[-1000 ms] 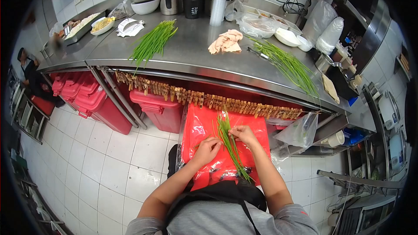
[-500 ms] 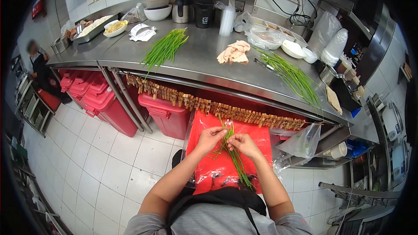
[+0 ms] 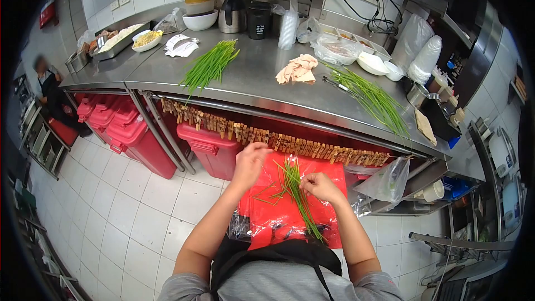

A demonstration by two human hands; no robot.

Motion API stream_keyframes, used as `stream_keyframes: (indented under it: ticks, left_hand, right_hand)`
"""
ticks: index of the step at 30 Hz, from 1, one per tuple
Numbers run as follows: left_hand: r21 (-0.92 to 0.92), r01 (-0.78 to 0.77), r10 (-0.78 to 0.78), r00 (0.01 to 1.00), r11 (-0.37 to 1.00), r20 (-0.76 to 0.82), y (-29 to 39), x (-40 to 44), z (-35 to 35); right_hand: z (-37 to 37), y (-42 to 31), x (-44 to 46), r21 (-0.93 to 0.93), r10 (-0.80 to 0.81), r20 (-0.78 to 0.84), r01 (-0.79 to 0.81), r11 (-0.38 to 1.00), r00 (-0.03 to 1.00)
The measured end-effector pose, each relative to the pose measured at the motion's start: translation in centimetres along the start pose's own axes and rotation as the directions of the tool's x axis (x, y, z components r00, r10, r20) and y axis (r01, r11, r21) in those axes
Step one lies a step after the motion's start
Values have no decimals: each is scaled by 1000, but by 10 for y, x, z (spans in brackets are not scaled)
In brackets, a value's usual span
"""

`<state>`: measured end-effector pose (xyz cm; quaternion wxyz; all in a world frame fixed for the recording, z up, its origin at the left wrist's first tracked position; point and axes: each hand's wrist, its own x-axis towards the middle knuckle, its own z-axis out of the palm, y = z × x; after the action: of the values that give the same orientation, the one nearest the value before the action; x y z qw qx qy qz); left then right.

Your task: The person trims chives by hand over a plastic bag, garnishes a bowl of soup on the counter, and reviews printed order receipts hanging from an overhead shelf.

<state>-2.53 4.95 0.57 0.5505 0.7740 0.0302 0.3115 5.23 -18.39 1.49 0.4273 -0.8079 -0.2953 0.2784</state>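
Observation:
A small bunch of chives (image 3: pixel 298 195) lies lengthwise on the red plastic sheet (image 3: pixel 334 212) in front of me. Several loose stalks (image 3: pixel 266 195) are scattered to its left. My left hand (image 3: pixel 252 163) is over the sheet's far left edge, apart from the bunch, its fingers loosely stretched and slightly blurred. At the bunch's right side, my right hand (image 3: pixel 322 187) has thumb and fingers pinched together. What lies in that pinch, if anything, is too small to make out.
Beyond the sheet runs a steel counter (image 3: pixel 251 86) with a pile of chives (image 3: pixel 210 66), a longer pile (image 3: pixel 370 97), a crumpled cloth (image 3: pixel 297 69) and bowls. Wooden clothespins (image 3: pixel 267 136) hang below its edge. Red bins (image 3: pixel 209 150) stand underneath. A person (image 3: pixel 53 92) is at far left.
My left hand has left the bunch and moved up and to the left. My right hand has shifted slightly right, and the hands are now apart. The bunch lies on the sheet.

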Motion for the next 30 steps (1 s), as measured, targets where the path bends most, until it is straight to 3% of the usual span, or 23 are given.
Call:
stream_keyframes:
  ticks: [1,3,6,14,17,20,23,24,27,29,30]
  left_hand:
    - [190,-165,163,986,968,27,20,-6,7]
    - [519,-458,439,883,722,169,50,-15,16]
    - [457,-414,150,848,787,509,30,-15,13]
    - [467,-307,121,915,829,385,9,-5,-20]
    - [446,-204,105,966,871,236,-10,-3,-28]
    - [525,-69,-78,964,848,253,-12,-3,-37]
    - [548,-181,-82,904,817,421,-11,-18,-14]
    - [535,-228,-73,873,814,483,-5,-21,-7]
    - [314,-139,33,947,939,320,2,-35,22]
    - [-40,129,-99,892,991,440,-1,-30,30]
    - [-203,278,-141,849,939,509,2,-25,32]
  right_hand:
    - [0,-4,0,-53,-4,-4,4,999,1000]
    - [-1,-18,-1,-193,-75,11,76,978,997]
    - [-6,-22,-1,-280,-138,27,140,950,990]
    - [-27,-28,-15,-208,-78,39,85,974,996]
    - [-33,-18,-14,-194,-82,28,86,977,996]
    - [-43,-7,-17,-36,-36,7,37,999,999]
    - [-42,-15,-18,93,-83,21,80,992,996]
    - [-40,-14,-16,120,-86,28,82,989,996]
    - [-34,-14,-10,192,-107,23,101,976,994]
    - [-25,-18,-11,226,-131,3,127,966,991]
    - [-21,-17,-11,215,-119,15,113,970,993]
